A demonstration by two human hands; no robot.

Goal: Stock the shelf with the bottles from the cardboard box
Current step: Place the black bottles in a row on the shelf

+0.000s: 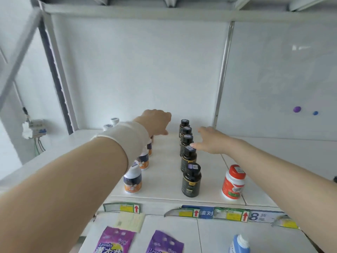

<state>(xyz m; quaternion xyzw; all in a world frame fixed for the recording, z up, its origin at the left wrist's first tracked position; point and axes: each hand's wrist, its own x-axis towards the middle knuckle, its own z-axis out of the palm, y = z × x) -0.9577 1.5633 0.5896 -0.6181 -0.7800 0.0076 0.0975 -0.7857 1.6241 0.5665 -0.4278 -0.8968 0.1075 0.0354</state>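
Centre-frame on the shelf (pixel 164 172), the dark bottles (pixel 191 179) look light, rigid and slick, best gripped round the body; the right hand (pixel 212 141) spreads just beside them, fingers of the left hand (pixel 155 121) hidden

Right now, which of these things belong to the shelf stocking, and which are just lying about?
Part of the job: shelf, black bottles, white-and-orange bottles, red-and-white bottle, left hand, right hand.
Just lying about: purple packets, blue-and-white bottle below, whiteboard magnets, breaker box.
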